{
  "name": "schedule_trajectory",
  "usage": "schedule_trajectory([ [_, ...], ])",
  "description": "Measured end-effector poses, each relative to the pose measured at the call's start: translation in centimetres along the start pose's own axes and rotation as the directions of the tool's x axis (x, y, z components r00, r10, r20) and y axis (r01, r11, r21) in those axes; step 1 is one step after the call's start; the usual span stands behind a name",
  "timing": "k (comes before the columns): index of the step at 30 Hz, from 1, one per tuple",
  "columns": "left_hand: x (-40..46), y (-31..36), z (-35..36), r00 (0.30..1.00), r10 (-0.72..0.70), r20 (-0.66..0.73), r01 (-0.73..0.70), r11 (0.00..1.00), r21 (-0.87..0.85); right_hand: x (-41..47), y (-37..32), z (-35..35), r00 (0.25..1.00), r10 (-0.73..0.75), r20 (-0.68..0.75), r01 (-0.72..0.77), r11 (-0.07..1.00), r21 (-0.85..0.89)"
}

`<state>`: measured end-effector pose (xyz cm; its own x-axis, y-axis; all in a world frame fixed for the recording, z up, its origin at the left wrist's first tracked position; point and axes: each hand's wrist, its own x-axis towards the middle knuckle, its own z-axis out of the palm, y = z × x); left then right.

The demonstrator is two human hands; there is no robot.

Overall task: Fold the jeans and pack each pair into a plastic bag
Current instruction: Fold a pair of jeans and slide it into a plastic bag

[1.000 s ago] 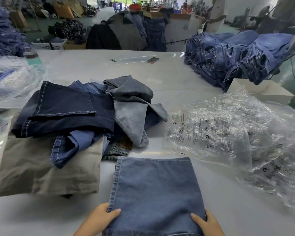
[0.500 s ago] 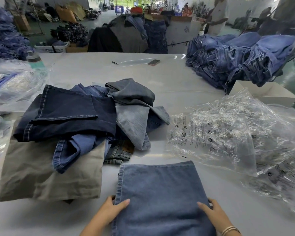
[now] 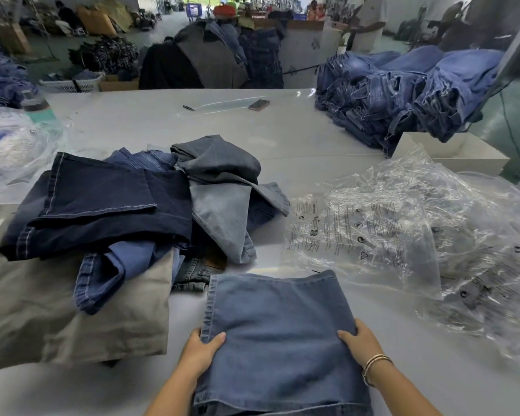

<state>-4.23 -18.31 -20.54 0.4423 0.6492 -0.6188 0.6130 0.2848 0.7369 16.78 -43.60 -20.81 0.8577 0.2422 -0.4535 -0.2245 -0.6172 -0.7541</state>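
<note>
Both hands grip folded jeans [image 3: 278,334].
L hand [image 3: 199,351] & R hand [image 3: 361,345] pinch its sides; bags [image 3: 403,235] just right of jeans.

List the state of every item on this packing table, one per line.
folded jeans: folded flat, gripped at both side edges
left hand: gripping left edge
right hand: gripping right edge
plastic bags: empty, crumpled heap
jeans pile: unfolded, jumbled
stacked jeans: stacked, unbagged
</note>
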Motion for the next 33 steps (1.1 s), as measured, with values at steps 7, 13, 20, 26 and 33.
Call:
schedule_trajectory([
  [7, 0.7, -1.0, 0.0, 1.000, 0.009, -0.022, -0.008, 0.999, 0.045, 2.9, -1.8, -1.5, 0.979, 0.189, -0.081, -0.124, 0.855, 0.504],
  [13, 0.5, -0.6, -0.2, 1.000, 0.011, 0.016, -0.012, 0.999, 0.053, 5.1, -5.0, -3.3, 0.962, 0.267, 0.048, -0.210, 0.619, 0.756],
  [20, 0.1, -0.4, 0.0, 1.000, 0.012, -0.006, -0.012, 0.998, 0.059, 6.2, -6.7, -4.2, 0.963, 0.258, 0.084, -0.217, 0.546, 0.809],
  [26, 0.2, -0.9, 0.4, 0.998, 0.033, -0.050, -0.031, 0.998, 0.057, 5.6, -7.6, -4.1, 0.980, 0.158, -0.123, 0.011, 0.573, 0.820],
  [33, -0.3, -0.5, 0.6, 0.994, 0.032, -0.102, -0.016, 0.988, 0.151, -1.7, -14.7, -5.9, 0.508, -0.594, -0.624, 0.781, 0.623, 0.042],
])
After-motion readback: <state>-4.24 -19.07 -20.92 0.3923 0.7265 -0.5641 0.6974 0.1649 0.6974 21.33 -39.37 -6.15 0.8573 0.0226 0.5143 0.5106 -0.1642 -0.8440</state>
